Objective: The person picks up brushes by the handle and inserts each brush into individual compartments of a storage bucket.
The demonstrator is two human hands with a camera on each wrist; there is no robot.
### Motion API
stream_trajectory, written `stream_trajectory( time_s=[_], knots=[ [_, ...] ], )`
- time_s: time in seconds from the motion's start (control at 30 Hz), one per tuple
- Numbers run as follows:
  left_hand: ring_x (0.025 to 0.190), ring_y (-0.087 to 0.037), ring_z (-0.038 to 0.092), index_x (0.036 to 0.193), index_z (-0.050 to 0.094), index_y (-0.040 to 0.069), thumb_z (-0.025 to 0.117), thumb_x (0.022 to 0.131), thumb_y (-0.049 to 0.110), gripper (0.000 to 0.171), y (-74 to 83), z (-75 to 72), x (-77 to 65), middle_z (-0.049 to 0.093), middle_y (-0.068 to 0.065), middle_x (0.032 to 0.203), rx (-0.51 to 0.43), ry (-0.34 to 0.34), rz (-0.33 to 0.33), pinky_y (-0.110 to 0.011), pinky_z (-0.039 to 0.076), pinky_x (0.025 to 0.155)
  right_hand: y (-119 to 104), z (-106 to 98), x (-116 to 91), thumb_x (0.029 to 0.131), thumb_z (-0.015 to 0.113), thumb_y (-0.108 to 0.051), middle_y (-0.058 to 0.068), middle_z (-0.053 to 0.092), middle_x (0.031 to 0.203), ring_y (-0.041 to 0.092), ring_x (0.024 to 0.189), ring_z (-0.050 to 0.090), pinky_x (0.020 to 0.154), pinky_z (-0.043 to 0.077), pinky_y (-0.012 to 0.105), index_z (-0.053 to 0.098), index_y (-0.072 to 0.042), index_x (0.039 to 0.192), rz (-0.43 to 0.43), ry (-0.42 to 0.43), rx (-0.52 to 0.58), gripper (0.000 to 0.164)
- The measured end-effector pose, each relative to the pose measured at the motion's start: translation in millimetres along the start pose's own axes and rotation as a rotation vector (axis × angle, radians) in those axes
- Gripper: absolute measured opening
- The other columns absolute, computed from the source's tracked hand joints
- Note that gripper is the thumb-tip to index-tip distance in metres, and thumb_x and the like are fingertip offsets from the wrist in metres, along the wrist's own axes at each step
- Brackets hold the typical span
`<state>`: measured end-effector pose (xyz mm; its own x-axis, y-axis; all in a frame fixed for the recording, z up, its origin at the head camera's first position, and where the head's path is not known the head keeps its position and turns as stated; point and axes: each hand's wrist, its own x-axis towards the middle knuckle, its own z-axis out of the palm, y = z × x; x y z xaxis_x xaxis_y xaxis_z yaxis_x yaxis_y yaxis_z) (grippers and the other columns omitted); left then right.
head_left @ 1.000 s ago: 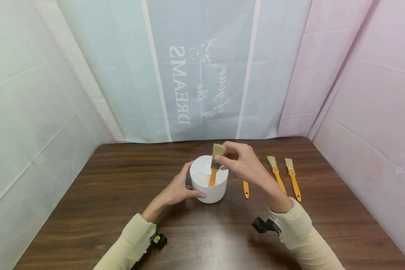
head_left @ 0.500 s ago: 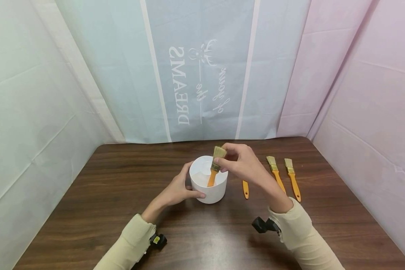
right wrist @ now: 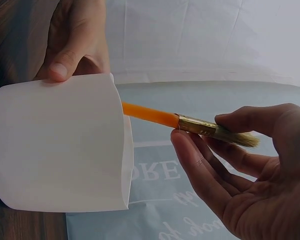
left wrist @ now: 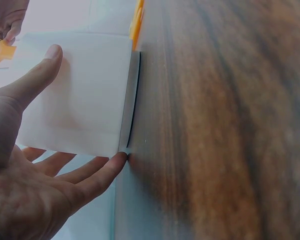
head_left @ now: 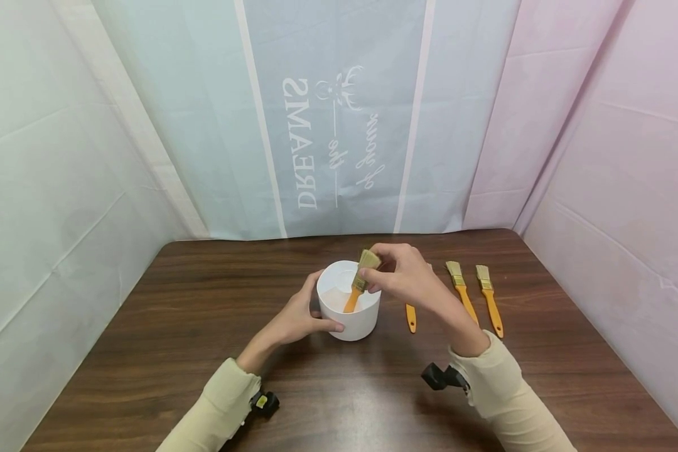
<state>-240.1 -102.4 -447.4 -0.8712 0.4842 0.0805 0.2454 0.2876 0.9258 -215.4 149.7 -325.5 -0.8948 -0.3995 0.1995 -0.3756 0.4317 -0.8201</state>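
Observation:
A round white container [head_left: 350, 323] stands on the table in the head view. My left hand [head_left: 296, 317] holds it from the left side, thumb on the front wall and fingers around the back, as the left wrist view also shows. My right hand [head_left: 403, 273] pinches a paintbrush [right wrist: 150, 114] by its brass ferrule and bristles between thumb and fingers. The brush is tilted, bristles up, with the end of its orange handle inside the container's mouth. In the right wrist view the container wall [right wrist: 60, 145] hides the handle's tip.
Two more paintbrushes, a middle one [head_left: 461, 292] and a right one [head_left: 489, 301], lie on the dark wooden table [head_left: 203, 301] to the right. Another orange handle [head_left: 410, 318] shows below my right hand. Hanging cloth [head_left: 350, 157] closes off the back and sides.
The right hand has lowered slightly, and the brush's handle has gone a little deeper into the container and leans more to the left. The left hand and container have stayed in place.

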Motion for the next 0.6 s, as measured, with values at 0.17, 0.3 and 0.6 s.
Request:
stream_trajectory(
  time_s=[0.17, 0.3, 0.6],
  knots=[
    [0.144, -0.030, 0.042, 0.160, 0.022, 0.027, 0.094, 0.077, 0.024, 0.111, 0.0, -0.4, -0.5, 0.036, -0.004, 0.160, 0.008, -0.002, -0.005, -0.050, 0.058, 0.101, 0.9, 1.1, 0.3, 0.095, 0.072, -0.013, 0.011, 0.074, 0.092, 0.019, 0.077, 0.075, 0.070, 0.066, 0.037, 0.071, -0.007, 0.101, 0.009, -0.015, 0.036, 0.009],
    [0.145, -0.029, 0.041, 0.160, 0.021, 0.028, 0.094, 0.076, 0.024, 0.112, -0.6, -0.5, -0.4, 0.036, -0.003, 0.160, 0.015, -0.003, -0.008, -0.051, 0.058, 0.100, 0.7, 2.1, 0.2, 0.094, 0.071, -0.011, 0.012, 0.073, 0.092, 0.020, 0.077, 0.075, 0.070, 0.066, 0.037, 0.070, -0.007, 0.103, 0.020, -0.022, 0.051, 0.009],
    [0.144, -0.028, 0.042, 0.160, 0.021, 0.028, 0.095, 0.076, 0.021, 0.112, 0.5, -0.1, -0.5, 0.036, -0.002, 0.160, 0.009, -0.003, -0.003, -0.050, 0.058, 0.101, 1.7, 0.7, -0.5, 0.093, 0.073, -0.016, 0.004, 0.073, 0.086, 0.018, 0.076, 0.071, 0.067, 0.062, 0.031, 0.072, -0.012, 0.096, -0.004, -0.034, -0.035, 0.005]
  ],
)
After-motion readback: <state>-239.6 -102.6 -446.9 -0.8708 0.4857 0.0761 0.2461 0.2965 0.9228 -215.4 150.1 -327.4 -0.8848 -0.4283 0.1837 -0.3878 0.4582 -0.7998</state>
